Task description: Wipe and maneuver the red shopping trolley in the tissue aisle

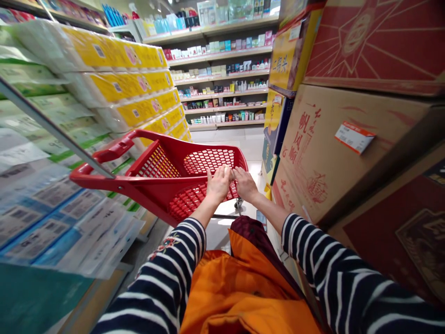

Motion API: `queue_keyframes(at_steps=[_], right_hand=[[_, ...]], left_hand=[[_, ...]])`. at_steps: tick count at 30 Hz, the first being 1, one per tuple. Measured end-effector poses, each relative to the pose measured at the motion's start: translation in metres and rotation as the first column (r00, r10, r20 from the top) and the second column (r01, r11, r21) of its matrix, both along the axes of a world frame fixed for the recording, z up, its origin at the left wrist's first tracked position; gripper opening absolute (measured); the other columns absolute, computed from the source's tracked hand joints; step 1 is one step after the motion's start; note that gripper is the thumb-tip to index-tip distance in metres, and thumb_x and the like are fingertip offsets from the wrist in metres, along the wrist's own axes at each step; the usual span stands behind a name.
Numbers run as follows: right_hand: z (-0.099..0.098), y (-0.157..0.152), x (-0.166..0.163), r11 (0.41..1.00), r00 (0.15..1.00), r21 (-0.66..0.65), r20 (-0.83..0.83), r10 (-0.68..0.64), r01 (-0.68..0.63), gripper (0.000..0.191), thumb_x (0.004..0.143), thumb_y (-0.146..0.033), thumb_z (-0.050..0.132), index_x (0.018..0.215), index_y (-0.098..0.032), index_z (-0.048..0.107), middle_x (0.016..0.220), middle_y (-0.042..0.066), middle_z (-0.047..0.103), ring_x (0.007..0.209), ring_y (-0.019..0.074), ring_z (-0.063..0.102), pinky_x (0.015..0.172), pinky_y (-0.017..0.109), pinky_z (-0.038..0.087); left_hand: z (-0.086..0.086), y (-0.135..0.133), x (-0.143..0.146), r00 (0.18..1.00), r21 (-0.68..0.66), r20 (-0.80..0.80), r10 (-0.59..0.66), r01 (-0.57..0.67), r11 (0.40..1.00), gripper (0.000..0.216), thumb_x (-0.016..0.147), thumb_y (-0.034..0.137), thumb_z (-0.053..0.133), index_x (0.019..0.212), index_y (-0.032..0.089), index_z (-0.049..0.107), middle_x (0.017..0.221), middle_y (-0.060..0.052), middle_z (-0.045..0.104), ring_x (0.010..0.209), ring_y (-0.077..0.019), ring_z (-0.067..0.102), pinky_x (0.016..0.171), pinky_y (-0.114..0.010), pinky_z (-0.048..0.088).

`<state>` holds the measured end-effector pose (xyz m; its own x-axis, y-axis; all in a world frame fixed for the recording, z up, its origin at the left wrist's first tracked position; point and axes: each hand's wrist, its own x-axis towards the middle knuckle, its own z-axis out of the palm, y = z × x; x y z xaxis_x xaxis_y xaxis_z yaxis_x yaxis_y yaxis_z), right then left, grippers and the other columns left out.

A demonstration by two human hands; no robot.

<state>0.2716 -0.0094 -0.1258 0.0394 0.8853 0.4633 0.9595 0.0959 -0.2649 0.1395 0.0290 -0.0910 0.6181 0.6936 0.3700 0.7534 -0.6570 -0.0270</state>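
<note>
A red plastic shopping cart (153, 197) is seen ahead and to the left in a store aisle, turned sideways, its walls pierced with a lattice of holes. Its rim is held at the near, right-hand end by both hands: the left hand (219, 183) is curled over the edge with the fingers bent toward the basket, and the right hand (246, 184) is closed over the edge just beside it, near the corner. The undersides of the fingers are hidden, so how tightly the rim is gripped cannot be told. A grey metal rod (57, 125) is seen slanting up and left from the cart's other end. A caster (238, 203) is visible below the hands. Navy-and-white striped sleeves (313, 250) and an orange garment (243, 287) are worn. To the left, yellow-labelled paper packs (121, 88) are stacked beside blurred blue-and-white packs (45, 218). To the right, a brown cardboard carton (313, 139) is marked with red Chinese characters and an orange-edged price tag (354, 137). Small boxes and bottles are ranged on wall shelves (222, 62) beyond.
</note>
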Motion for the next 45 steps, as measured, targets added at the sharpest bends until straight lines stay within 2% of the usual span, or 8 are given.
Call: queue_keyframes(at_steps=[7, 10, 19, 23, 29, 37, 41, 45], right_hand=[[-0.001, -0.001, 0.0, 1.0, 1.0, -0.027, -0.013, -0.015, 0.015, 0.054, 0.079, -0.009, 0.039, 0.133, -0.005, 0.042, 0.14, 0.015, 0.04, 0.129, 0.0258, 0.035, 0.106, 0.042, 0.027], [-0.004, -0.001, -0.006, 1.0, 1.0, -0.014, -0.009, -0.013, 0.013, 0.055, 0.077, -0.008, 0.039, 0.132, -0.007, 0.043, 0.141, 0.015, 0.039, 0.13, 0.026, 0.034, 0.106, 0.045, 0.027], [-0.012, 0.002, -0.015, 0.998, 1.0, 0.062, 0.009, -0.011, 0.011, 0.055, 0.076, -0.008, 0.039, 0.13, -0.005, 0.045, 0.138, 0.016, 0.042, 0.129, 0.0259, 0.035, 0.105, 0.044, 0.028], [-0.01, 0.001, -0.021, 0.996, 1.0, 0.086, 0.02, -0.005, 0.003, 0.053, 0.078, -0.008, 0.039, 0.13, -0.005, 0.045, 0.139, 0.015, 0.041, 0.13, 0.025, 0.034, 0.106, 0.044, 0.027], [-0.006, 0.0, -0.028, 0.997, 1.0, 0.071, 0.02, 0.006, -0.007, 0.056, 0.076, -0.008, 0.04, 0.132, -0.005, 0.043, 0.142, 0.017, 0.037, 0.131, 0.0262, 0.032, 0.106, 0.045, 0.025], [-0.011, 0.006, -0.029, 0.996, 1.0, 0.09, 0.024, 0.011, -0.013, 0.056, 0.076, -0.008, 0.04, 0.131, -0.005, 0.043, 0.141, 0.015, 0.039, 0.131, 0.0258, 0.032, 0.106, 0.045, 0.025], [-0.011, 0.007, -0.032, 0.996, 1.0, 0.088, 0.023, 0.011, -0.013, 0.057, 0.075, -0.008, 0.039, 0.131, -0.005, 0.043, 0.141, 0.014, 0.038, 0.131, 0.0263, 0.032, 0.106, 0.046, 0.025], [-0.007, 0.006, -0.037, 0.995, 0.999, 0.091, 0.021, 0.032, -0.034, 0.057, 0.075, -0.007, 0.04, 0.131, -0.005, 0.044, 0.142, 0.015, 0.038, 0.132, 0.0262, 0.031, 0.106, 0.046, 0.025]], left_hand=[[0.018, 0.017, -0.095, 0.983, 0.06, 0.055, 0.174, -0.177, 0.982, 0.045, 0.085, 0.026, 0.042, 0.129, 0.015, 0.041, 0.137, -0.015, 0.045, 0.119, -0.0266, 0.046, 0.107, -0.062, 0.009], [0.018, 0.016, -0.111, 0.976, 0.099, 0.057, 0.211, -0.216, 0.971, 0.045, 0.085, 0.024, 0.041, 0.13, 0.016, 0.041, 0.139, -0.014, 0.043, 0.124, -0.026, 0.042, 0.108, -0.06, 0.009], [-0.005, 0.01, -0.031, 0.999, 0.084, -0.01, 0.049, -0.048, 0.995, 0.048, 0.087, 0.026, 0.036, 0.134, 0.018, 0.038, 0.139, -0.015, 0.042, 0.129, -0.0232, 0.037, 0.108, -0.058, 0.015], [-0.002, 0.007, -0.027, 1.0, 0.073, -0.025, 0.009, -0.007, 0.997, 0.048, 0.087, 0.027, 0.038, 0.134, 0.018, 0.037, 0.139, -0.013, 0.043, 0.128, -0.0231, 0.039, 0.108, -0.058, 0.016], [0.013, 0.016, -0.101, 0.99, 0.106, 0.01, 0.142, -0.142, 0.984, 0.047, 0.085, 0.025, 0.037, 0.131, 0.019, 0.042, 0.139, -0.013, 0.043, 0.126, -0.0264, 0.041, 0.11, -0.059, 0.01], [0.053, 0.03, -0.21, 0.936, 0.217, 0.068, 0.344, -0.351, 0.911, 0.052, 0.082, 0.027, 0.036, 0.134, 0.025, 0.039, 0.142, -0.011, 0.04, 0.128, -0.0267, 0.039, 0.111, -0.054, -0.004], [0.059, 0.03, -0.228, 0.91, 0.258, 0.093, 0.403, -0.413, 0.873, 0.053, 0.083, 0.028, 0.035, 0.136, 0.023, 0.037, 0.142, -0.012, 0.039, 0.125, -0.0274, 0.042, 0.111, -0.054, -0.002], [0.045, 0.031, -0.215, 0.921, 0.269, 0.063, 0.386, -0.388, 0.882, 0.052, 0.083, 0.023, 0.034, 0.135, 0.018, 0.037, 0.141, -0.013, 0.04, 0.129, -0.0252, 0.037, 0.11, -0.055, 0.002]])
